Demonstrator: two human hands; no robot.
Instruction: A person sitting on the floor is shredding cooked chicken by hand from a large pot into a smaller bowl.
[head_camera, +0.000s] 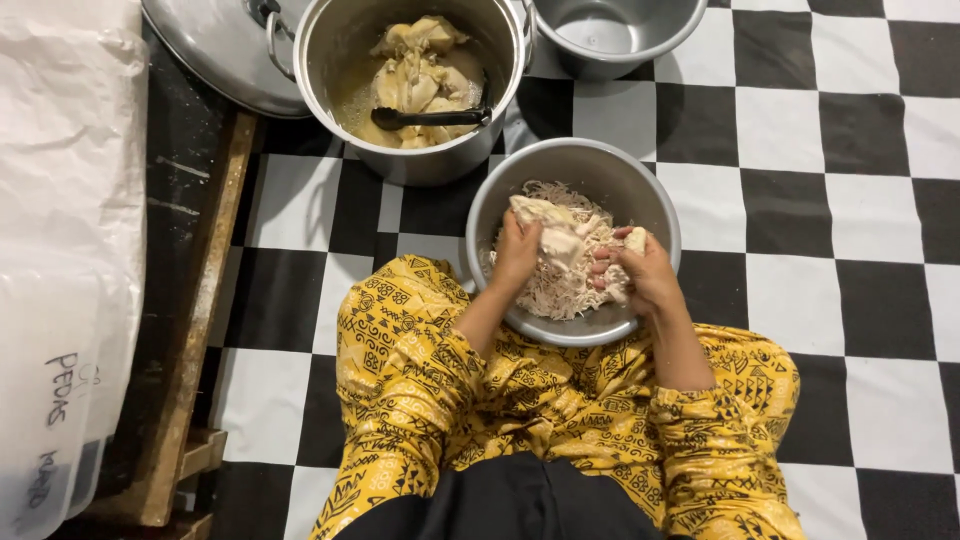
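A metal bowl (632, 190) sits on the checkered floor between my knees, holding a heap of shredded pale chicken (560, 290). My left hand (516, 252) and my right hand (640, 272) are both inside the bowl. Together they grip one larger piece of cooked chicken (553, 232) above the shreds. A small bit of meat sticks out between the fingers of my right hand.
A big metal pot (345, 40) with whole cooked chicken pieces in broth and a black ladle (430, 117) stands just beyond the bowl. Its lid (215, 50) leans at the left. Another metal pot (610, 35) stands at the top. White plastic tubs (60, 350) lie at the left edge.
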